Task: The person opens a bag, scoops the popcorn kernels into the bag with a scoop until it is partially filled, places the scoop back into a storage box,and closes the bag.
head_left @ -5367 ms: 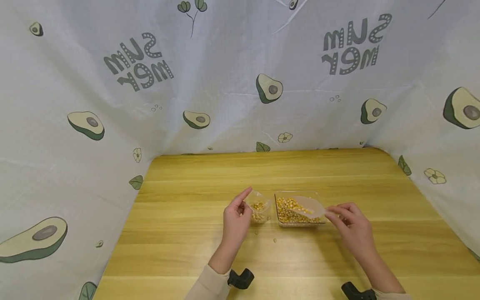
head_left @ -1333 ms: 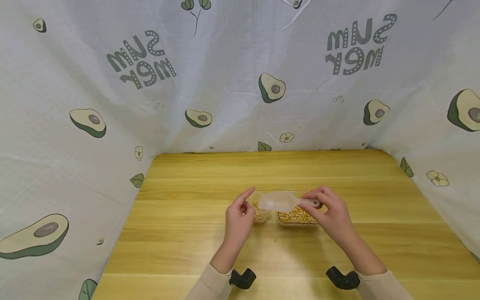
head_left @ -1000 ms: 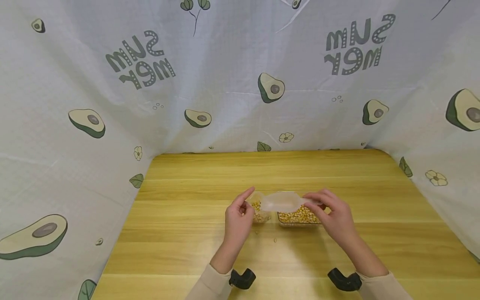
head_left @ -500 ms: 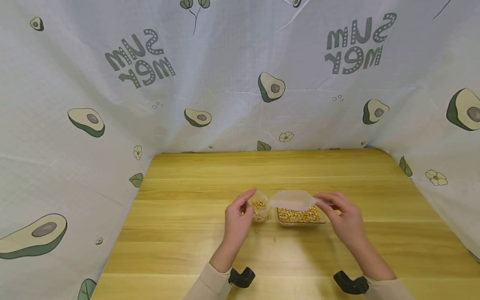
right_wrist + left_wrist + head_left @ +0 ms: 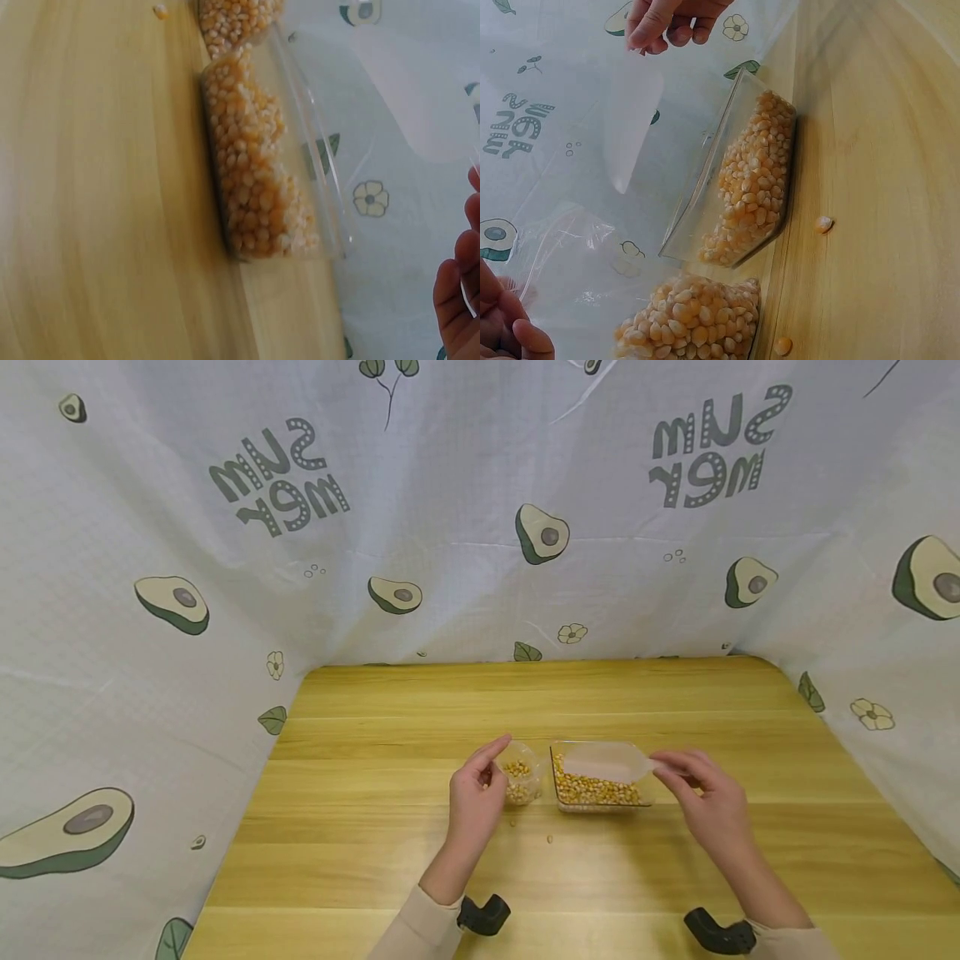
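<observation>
My left hand (image 5: 474,802) holds the upper edge of a clear plastic bag (image 5: 574,247), its index finger stretched along the rim. Corn kernels (image 5: 694,322) fill the bag's lower part, which stands on the table. Just right of it is a clear rectangular container (image 5: 603,811), part full of the same kernels (image 5: 754,176). Between thumb and fingers, my right hand (image 5: 712,806) pinches the handle of a translucent white scoop (image 5: 603,762). The scoop hangs above the container, apart from the kernels; none show in it.
Loose kernels (image 5: 823,224) lie on the wooden table (image 5: 360,827) in front of the bag and container. A patterned cloth (image 5: 465,527) hangs behind the table and along both sides.
The scoop went from the container to over the bag, tipped there, then moved back right above the container with my right hand. My left hand has stayed at the bag.
</observation>
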`<state>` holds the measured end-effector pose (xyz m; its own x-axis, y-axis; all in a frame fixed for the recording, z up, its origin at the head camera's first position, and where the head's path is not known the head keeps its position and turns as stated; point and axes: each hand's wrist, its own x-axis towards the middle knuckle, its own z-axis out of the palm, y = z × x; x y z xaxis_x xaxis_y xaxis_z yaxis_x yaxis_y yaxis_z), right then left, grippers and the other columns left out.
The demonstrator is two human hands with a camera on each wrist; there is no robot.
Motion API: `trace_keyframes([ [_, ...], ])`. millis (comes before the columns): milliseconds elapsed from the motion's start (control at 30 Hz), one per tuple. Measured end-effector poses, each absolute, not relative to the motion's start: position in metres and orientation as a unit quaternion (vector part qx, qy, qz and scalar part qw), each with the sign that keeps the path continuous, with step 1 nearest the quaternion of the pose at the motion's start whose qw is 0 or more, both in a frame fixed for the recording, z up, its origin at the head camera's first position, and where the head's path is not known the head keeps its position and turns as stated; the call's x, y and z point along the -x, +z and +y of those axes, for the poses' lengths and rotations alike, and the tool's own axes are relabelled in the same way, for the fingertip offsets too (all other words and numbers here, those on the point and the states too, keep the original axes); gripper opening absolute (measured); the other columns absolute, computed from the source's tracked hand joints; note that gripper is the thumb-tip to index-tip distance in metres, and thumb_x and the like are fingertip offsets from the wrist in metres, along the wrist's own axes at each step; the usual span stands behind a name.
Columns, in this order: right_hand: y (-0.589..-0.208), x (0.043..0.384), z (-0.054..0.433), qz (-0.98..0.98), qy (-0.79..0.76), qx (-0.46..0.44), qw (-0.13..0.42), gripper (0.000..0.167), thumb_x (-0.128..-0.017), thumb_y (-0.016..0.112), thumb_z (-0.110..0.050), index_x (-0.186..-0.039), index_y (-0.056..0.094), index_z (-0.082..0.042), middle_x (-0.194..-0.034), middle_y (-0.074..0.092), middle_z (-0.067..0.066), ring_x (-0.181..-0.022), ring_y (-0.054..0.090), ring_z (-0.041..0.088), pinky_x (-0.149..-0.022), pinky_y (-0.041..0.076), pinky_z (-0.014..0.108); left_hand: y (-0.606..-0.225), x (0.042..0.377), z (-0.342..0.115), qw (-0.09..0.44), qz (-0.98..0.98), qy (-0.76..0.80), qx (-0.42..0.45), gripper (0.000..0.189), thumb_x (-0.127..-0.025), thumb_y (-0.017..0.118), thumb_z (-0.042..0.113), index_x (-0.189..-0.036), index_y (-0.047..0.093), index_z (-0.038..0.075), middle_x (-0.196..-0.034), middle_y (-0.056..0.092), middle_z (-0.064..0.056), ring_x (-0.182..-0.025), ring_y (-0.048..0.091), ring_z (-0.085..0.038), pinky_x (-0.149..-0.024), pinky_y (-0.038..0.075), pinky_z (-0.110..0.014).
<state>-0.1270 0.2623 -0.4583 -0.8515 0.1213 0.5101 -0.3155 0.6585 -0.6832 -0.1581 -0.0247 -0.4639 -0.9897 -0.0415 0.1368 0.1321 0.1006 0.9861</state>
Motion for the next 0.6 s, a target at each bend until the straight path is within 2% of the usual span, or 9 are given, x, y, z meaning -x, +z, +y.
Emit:
trace_keyframes([
  [267,-0.466,0.122,0.275,-0.883,0.389,-0.043,0.260,0.018,-0.087,0.073,0.000,-0.103,0.077,-0.005,-0.084,0.057,-0.022,-0.077,0.052,-0.014,-0.070,0.043,0.003,-0.465,0.158,-0.025,0.066,-0.742,-0.667,0.031,0.048,-0.093,0.047,-0.004,-0.126,0.071,0.021,-0.136,0.065,-0.001,-0.060,0.036,-0.006,-0.048,0.027,-0.016],
  [467,-0.469,0.121,0.280,-0.884,0.379,-0.044,0.269,0.019,-0.085,0.074,0.001,-0.102,0.077,-0.006,-0.083,0.057,-0.023,-0.076,0.051,-0.015,-0.069,0.042,0.002,-0.465,0.158,-0.025,0.067,-0.741,-0.667,0.031,0.047,-0.093,0.047,-0.004,-0.126,0.071,0.021,-0.136,0.065,-0.001,-0.061,0.036,-0.006,-0.049,0.028,-0.016],
  [600,-0.471,0.120,0.282,-0.885,0.374,-0.043,0.274,0.018,-0.083,0.076,0.001,-0.100,0.077,-0.006,-0.083,0.056,-0.024,-0.072,0.049,-0.013,-0.064,0.041,0.005,-0.465,0.158,-0.024,0.069,-0.739,-0.669,0.032,0.048,-0.093,0.047,-0.004,-0.126,0.071,0.020,-0.136,0.065,-0.002,-0.061,0.036,-0.006,-0.049,0.028,-0.016],
])
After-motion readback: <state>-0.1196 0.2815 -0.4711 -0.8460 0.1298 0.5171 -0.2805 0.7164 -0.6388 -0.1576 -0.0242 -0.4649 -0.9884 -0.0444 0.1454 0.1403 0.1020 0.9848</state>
